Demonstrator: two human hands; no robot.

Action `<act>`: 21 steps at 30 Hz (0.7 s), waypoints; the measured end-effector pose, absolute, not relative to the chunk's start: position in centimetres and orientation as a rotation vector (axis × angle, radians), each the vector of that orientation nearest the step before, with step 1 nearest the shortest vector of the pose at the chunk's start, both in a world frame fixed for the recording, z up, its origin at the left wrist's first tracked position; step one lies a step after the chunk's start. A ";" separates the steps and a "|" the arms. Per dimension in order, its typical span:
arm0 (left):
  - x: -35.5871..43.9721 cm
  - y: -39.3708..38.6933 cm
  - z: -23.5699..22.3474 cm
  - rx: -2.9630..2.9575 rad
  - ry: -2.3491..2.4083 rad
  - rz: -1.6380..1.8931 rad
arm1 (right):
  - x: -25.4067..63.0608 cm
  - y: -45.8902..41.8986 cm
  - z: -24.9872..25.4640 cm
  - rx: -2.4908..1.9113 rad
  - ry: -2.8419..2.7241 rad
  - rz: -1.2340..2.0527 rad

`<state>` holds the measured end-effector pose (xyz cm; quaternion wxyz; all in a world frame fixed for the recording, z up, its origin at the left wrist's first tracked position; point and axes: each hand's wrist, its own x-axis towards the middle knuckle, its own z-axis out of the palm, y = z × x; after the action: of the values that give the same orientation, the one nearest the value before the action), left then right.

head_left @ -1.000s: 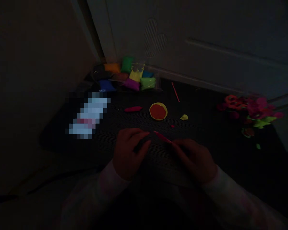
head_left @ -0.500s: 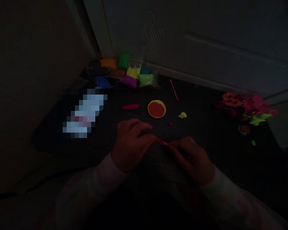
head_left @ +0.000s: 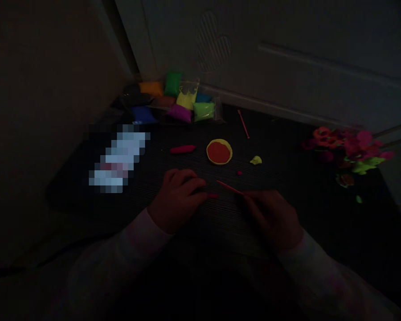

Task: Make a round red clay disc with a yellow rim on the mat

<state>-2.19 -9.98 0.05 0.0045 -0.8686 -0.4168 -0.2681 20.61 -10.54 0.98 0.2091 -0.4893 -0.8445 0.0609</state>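
Note:
My left hand [head_left: 178,198] is closed near the tabletop, thumb and fingers together on a small pinkish-red strip of clay [head_left: 213,196] whose end pokes out past the fingertips. Pinched in my right hand [head_left: 274,218] is a thin pink modelling tool [head_left: 230,187], its tip pointing left, just above the strip and apart from it. Beyond the hands lie a small red clay bit [head_left: 239,173] and a shallow yellow-rimmed clay dish [head_left: 219,152] with a flat red filling. To its left rests a thicker red clay roll [head_left: 183,150].
A yellow clay scrap [head_left: 255,160] and another pink tool [head_left: 243,124] lie to the right of the dish. Bags of coloured clay [head_left: 180,104] stand along the wall. A pixelated bright shape [head_left: 120,158] is at left, colourful flower-like pieces [head_left: 354,147] at right. The light is very dim.
The left hand came to the tool's tip, then drew back left with a red strip at its fingertips. The tool, reddish and thicker before, now looks thin in the right hand.

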 end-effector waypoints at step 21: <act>-3.1 -10.3 0.1 -2.707 -1.595 -0.890 | 20.1 -9.6 1.0 -1.082 -2.688 0.096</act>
<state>-3.10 -10.34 0.05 -0.0621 -0.8274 -0.4875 -0.2719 20.08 -9.57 1.02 0.1208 -0.3706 -0.9203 0.0329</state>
